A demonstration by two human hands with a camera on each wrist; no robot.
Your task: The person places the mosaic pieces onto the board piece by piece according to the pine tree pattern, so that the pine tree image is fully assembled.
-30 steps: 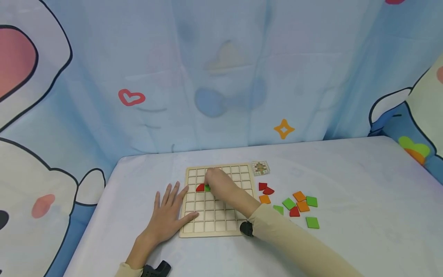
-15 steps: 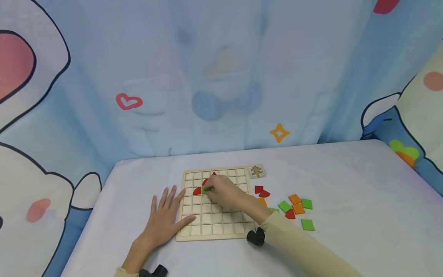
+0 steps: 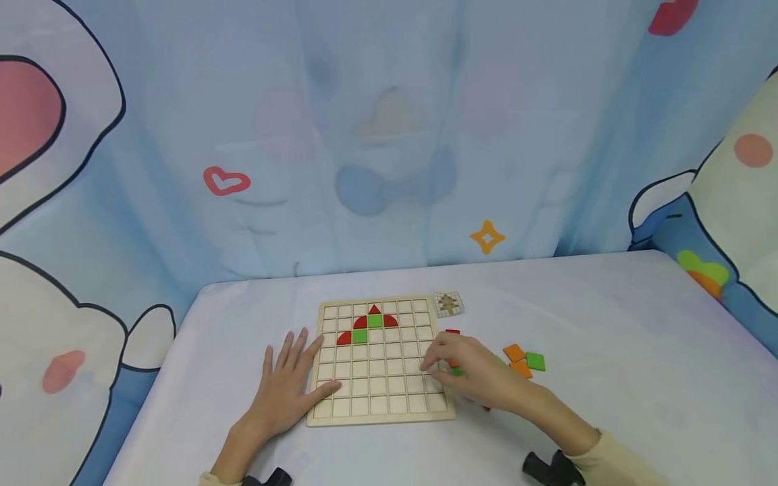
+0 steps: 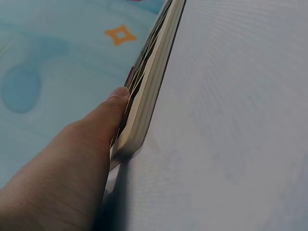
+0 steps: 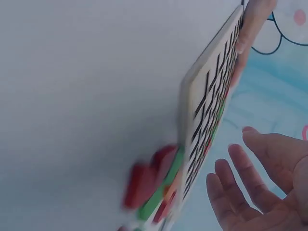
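Note:
A wooden grid board (image 3: 371,388) lies on the table. Near its top sit a red triangle (image 3: 374,310), red quarter-circle tiles such as the leftmost one (image 3: 344,338), and two green square tiles (image 3: 360,336). My left hand (image 3: 292,385) rests spread at the board's left edge, its thumb on the lower corner; the left wrist view shows the thumb (image 4: 103,118) against the rim. My right hand (image 3: 480,371) hovers over the board's right edge, fingers relaxed and apart. Nothing is between its fingers (image 5: 252,178) in the right wrist view. It partly hides loose tiles beneath.
Loose tiles lie right of the board, among them an orange square (image 3: 514,352) and a green square (image 3: 535,361). A small pattern card (image 3: 448,304) lies at the board's upper right corner. A printed blue curtain (image 3: 395,202) hangs behind the white table (image 3: 638,351).
My right hand has let go of the green square in the board's left part and moved right, over the board's right edge. The left hand has stayed in place.

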